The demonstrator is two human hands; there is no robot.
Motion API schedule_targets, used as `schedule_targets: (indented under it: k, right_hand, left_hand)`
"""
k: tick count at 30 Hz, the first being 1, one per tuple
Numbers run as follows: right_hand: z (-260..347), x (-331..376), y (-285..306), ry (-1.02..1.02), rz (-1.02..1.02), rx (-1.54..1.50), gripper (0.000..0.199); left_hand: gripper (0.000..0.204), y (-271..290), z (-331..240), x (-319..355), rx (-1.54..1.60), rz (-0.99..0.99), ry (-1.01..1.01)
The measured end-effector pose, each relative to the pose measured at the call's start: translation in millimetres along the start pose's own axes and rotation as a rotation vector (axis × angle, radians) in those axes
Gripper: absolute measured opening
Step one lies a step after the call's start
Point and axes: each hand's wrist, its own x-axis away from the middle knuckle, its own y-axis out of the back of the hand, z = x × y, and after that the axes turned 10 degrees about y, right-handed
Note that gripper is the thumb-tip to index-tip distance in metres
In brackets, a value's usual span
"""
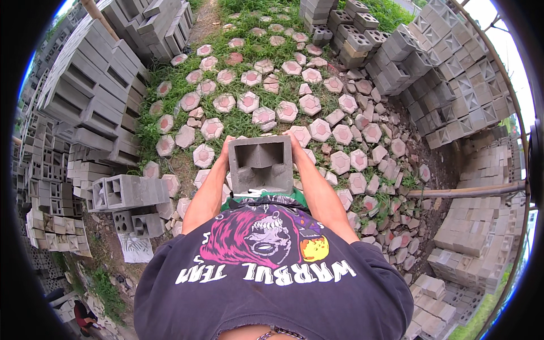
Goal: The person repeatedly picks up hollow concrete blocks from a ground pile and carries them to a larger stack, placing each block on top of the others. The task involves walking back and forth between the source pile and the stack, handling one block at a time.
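A grey concrete block (263,155) with a hollow, ridged face is held up against my waist, in front of my dark printed T-shirt (238,300). My left hand (226,148) is closed on its left side, near the far corner. On the opposite side my right hand (292,138) grips it in the same way. Most of the fingers are hidden behind the block. Beneath it, partly covered, lies a path of hexagonal pavers (248,102) with reddish centres.
Tall stacks of concrete blocks (85,90) rise at the left, and patterned blocks (453,68) at the right. Closer on the left sit a few loose hollow blocks (136,191). Broken paver pieces (391,170) and a bamboo pole (464,191) are on the right. A person (85,317) is at lower left.
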Motion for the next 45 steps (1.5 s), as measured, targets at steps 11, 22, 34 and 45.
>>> schedule_targets:
  k: [11, 22, 34, 45]
  right_hand:
    - [26, 8, 105, 0.237, -0.157, -0.287, 0.045]
    - [95, -49, 154, 0.367, -0.401, -0.436, 0.032]
    - [193, -132, 209, 0.512, -0.564, -0.661, 0.035]
    - [273, -138, 234, 0.398, -0.643, -0.707, 0.038]
  left_hand:
    - [0.027, -111, -43, -100, -0.299, 0.062, 0.020]
    - [0.032, -185, -126, -226, -0.554, 0.089, 0.285]
    - [0.038, -291, -240, -388, -0.698, 0.307, 0.427]
    - [0.061, -329, -245, -498, -0.607, 0.435, 0.639]
